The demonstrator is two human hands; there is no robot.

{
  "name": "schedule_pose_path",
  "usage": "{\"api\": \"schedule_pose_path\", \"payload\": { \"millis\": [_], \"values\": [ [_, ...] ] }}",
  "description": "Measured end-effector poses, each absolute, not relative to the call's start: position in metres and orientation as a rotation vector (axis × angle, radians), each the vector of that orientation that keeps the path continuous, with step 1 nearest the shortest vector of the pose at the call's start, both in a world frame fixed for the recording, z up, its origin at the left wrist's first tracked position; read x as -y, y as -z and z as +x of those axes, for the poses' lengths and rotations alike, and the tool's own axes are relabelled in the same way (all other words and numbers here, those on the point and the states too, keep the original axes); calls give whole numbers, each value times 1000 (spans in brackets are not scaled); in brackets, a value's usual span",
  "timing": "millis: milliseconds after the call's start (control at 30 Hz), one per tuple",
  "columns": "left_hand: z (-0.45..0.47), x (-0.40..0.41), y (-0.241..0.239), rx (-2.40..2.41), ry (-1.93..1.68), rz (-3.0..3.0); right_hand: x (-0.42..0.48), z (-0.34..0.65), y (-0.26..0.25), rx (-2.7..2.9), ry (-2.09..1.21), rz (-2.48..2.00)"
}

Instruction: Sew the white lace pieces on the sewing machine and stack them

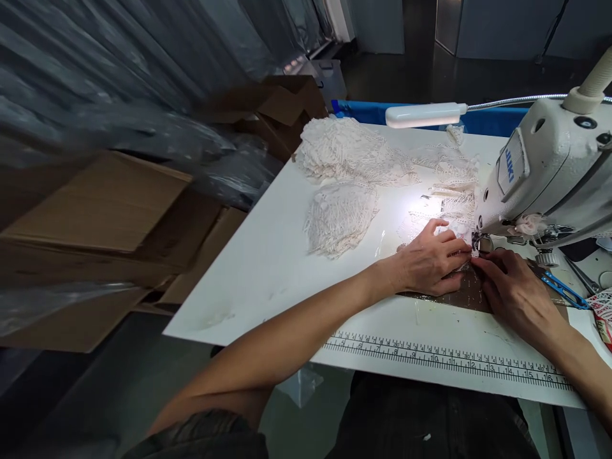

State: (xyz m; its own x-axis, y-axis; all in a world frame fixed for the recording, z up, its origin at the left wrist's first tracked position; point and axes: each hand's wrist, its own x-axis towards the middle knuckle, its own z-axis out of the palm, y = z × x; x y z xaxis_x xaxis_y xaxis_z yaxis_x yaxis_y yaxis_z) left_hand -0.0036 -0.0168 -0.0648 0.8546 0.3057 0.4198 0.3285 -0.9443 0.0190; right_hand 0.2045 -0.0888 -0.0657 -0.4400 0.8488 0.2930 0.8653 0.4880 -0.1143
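Note:
White lace [456, 223] lies under and behind the needle area of a white sewing machine [540, 166]. My left hand [433, 258] rests on the lace just left of the presser foot [475, 242], palm down, fingers spread and slightly bent. Close to the foot on the near side, my right hand [516, 293] has thumb and forefinger pinched on the lace edge; its other fingers curl under and are partly hidden. Two piles of cream lace pieces, a larger pile [344, 150] and a smaller pile [340, 217], sit on the white table [268, 287] to the left.
A lit lamp [425, 115] hangs over the lace. Blue thread snips [565, 290] and dark scissors [581, 275] lie right of the machine's needle. A printed ruler [449, 360] runs along the front edge. Cardboard boxes [100, 204] and plastic sheeting [143, 76] stand left.

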Motion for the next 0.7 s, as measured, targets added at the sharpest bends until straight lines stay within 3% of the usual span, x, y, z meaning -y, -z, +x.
{"api": "schedule_pose_path", "payload": {
  "millis": [433, 700],
  "values": [
    [-6, 15, 63, 688, 536, -3061, 87, 193, 63, 2528, 249, -1667],
    [-7, 12, 62, 744, 482, -3070, 82, 222, 53, 2379, -203, -1446]
  ]
}}
